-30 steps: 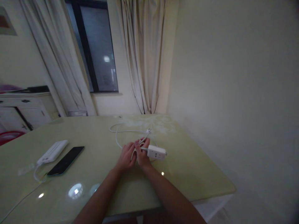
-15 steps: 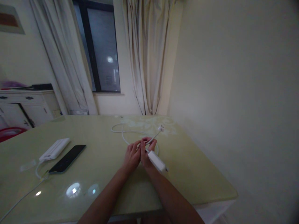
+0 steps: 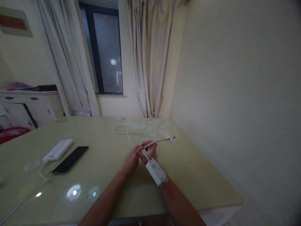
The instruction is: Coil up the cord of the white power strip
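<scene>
My left hand (image 3: 131, 159) and my right hand (image 3: 150, 152) meet over the table, both closed on a white cable (image 3: 147, 145). From between the fingers, one end of the cable juts out to the right and carries a two-pin plug (image 3: 171, 139). A white power adapter block (image 3: 156, 171) hangs from the cable and lies over my right wrist. The rest of the cord (image 3: 129, 133) loops loosely on the tabletop beyond my hands. Some of my fingertips are hidden behind one another.
To the left lie a white power bank (image 3: 58, 150) and a black phone (image 3: 70, 160), with a thin white cable (image 3: 22, 199) running to the near left. The pale green table (image 3: 199, 175) meets a wall (image 3: 235, 94) on the right. Curtains (image 3: 152, 62) hang behind it.
The plug end has swung right and lower. The adapter block has turned, showing its labelled face, and now rests over my right wrist. The view has shifted slightly.
</scene>
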Available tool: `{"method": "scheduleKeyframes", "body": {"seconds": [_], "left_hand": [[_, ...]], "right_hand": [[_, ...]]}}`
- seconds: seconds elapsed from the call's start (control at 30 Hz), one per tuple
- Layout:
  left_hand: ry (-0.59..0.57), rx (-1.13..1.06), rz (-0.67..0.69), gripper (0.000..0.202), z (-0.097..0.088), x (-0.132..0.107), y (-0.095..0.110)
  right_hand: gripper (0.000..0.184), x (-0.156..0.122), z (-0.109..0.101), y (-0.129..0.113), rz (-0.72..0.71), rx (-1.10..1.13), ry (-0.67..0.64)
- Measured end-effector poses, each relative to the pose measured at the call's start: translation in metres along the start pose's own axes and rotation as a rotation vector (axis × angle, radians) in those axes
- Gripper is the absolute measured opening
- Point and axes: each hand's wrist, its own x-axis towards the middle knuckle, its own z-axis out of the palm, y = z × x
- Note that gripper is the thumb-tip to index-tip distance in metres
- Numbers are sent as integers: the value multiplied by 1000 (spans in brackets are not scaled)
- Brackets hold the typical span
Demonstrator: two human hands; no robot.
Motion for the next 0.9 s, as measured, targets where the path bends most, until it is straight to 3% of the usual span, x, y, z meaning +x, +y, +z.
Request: {"method": "scheduleKeyframes", "body": {"seconds": [0.13,0.3,0.4,0.53,0.63,0.73,0.9], "left_hand": [[39,-58,-18,40,-3,0,0],[9,-153,23,42,-4,1,-2],[11,-175,-19,34,-8,2,-1],[122,-188,-181,17,-15,0,0],[157,-193,-191,15,-18,0,-4],[219,-270,-200,21,-22,3,-11],[515,-343,-301,35,-42,7,-28]], "right_hand": [[52,0,-3,0,-142,-70,-139],[40,7,-7,-1,-163,-155,-236],[36,9,-9,-4,-100,-129,-229],[28,11,-10,-19,63,-45,-171],[26,14,-9,-32,141,96,-160],[25,19,-9,-35,224,225,-47],[24,33,-31,-20,206,103,382]]}}
